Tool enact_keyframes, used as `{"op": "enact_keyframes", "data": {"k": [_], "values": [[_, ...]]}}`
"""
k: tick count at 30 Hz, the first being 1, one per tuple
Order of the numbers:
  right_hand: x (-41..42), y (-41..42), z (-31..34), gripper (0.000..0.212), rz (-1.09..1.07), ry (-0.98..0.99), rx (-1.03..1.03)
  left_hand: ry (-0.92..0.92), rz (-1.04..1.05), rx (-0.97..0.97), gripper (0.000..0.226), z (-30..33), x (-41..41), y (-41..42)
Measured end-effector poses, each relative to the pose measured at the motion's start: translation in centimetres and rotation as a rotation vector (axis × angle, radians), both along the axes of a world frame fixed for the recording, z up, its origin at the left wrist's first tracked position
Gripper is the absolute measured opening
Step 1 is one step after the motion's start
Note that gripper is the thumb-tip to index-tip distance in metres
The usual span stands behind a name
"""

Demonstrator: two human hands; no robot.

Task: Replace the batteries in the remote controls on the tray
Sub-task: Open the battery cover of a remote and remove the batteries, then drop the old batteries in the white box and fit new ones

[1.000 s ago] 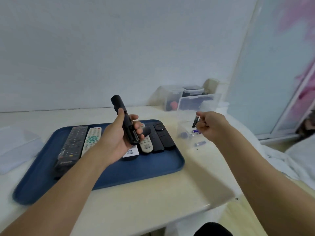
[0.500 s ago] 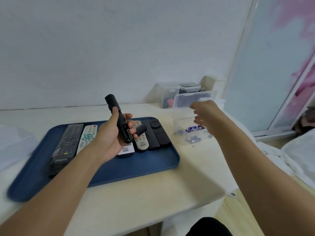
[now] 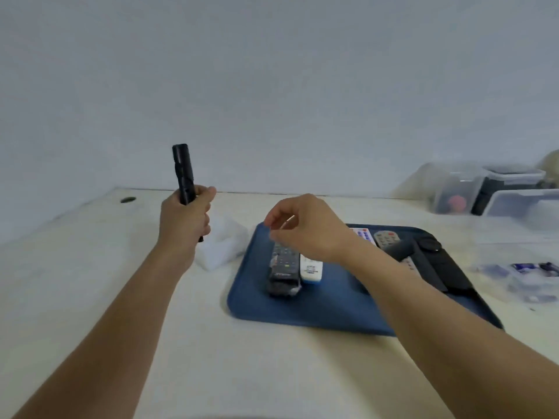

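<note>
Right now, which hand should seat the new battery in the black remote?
Probably right. The left hand is clamped around the black remote, holding it upright left of the tray. The right hand hovers over the tray, fingers pinched; whether it holds a battery is unclear.

Slim black remote control, held nearly upright above the tabletop, left of the tray, lower part wrapped in the left hand. Blue rounded tray lying flat on the pale table, carrying several remotes side by side: a black remote with many buttons at its left, a white remote touching it, a grey remote farther back, long black remotes toward the right edge. Batteries in a clear box right of the tray, blurred.
</note>
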State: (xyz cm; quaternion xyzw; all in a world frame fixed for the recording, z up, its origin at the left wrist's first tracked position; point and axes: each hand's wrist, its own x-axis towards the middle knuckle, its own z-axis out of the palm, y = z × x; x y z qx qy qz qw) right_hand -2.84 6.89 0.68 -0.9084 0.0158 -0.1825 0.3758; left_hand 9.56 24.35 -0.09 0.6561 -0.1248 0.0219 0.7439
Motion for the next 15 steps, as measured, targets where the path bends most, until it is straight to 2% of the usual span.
{"op": "enact_keyframes", "data": {"k": [3,5,10,13,15], "values": [[3.4,2.6,-0.8,0.020,0.075,0.046,-0.072,-0.109,0.322,-0.005,0.021,-1.5,1.9,3.4],[5.3,3.6,-1.4,0.029,0.079,0.092,-0.132,-0.112,0.381,0.031,0.023,-3.4,2.9,4.1],[7.6,4.4,-1.9,0.047,0.053,0.252,-0.378,0.190,0.131,0.036,0.023,-7.0,4.5,2.8],[7.0,4.2,-1.8,0.051,0.037,0.221,-0.427,0.169,0.026,0.057,0.025,-6.7,4.7,2.8],[6.8,3.8,-2.1,0.050,0.058,0.212,-0.438,0.065,-0.010,0.094,0.032,-6.2,4.1,2.9]]}}
